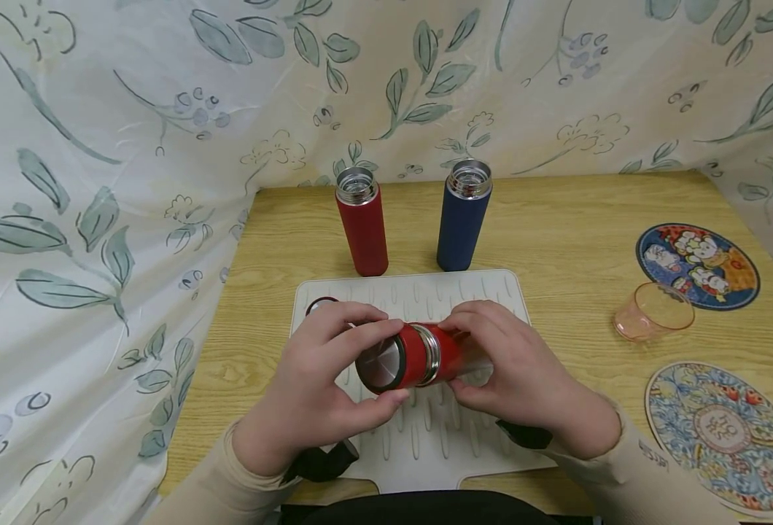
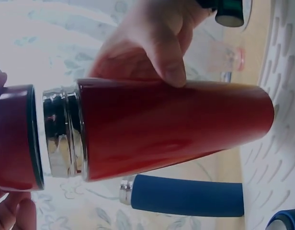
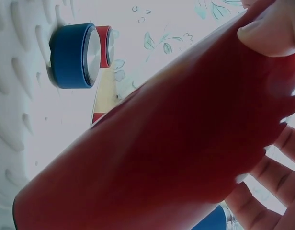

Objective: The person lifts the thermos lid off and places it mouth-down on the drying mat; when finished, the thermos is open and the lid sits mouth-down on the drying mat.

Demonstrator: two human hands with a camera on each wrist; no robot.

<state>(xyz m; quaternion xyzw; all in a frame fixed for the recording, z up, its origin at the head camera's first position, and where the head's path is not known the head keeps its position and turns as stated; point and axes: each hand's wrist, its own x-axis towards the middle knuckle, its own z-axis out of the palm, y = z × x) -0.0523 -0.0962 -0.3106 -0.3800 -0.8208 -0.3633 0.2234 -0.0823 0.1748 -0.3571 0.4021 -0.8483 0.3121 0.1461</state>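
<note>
In the head view my left hand (image 1: 334,379) grips a red bottle cap (image 1: 415,357) with a steel top, thumb below and fingers above. My right hand (image 1: 511,357) holds the red thermos bottle (image 1: 451,354), fingers wrapped round its body. The bottle stands upright, cap above its steel neck (image 2: 61,132); the left wrist view shows a narrow gap between cap and neck. A blue cap (image 3: 71,56) and another red cap (image 3: 104,47) rest on the white ribbed board (image 1: 419,445); my left hand mostly hides them in the head view.
Behind the board stand a red bottle (image 1: 363,233) and a blue bottle (image 1: 463,226), both without caps. At right are a pinkish clear cup (image 1: 652,317), a dark round coaster (image 1: 734,281) and a floral round coaster (image 1: 728,467). A patterned curtain (image 1: 130,219) borders the wooden table (image 1: 570,240).
</note>
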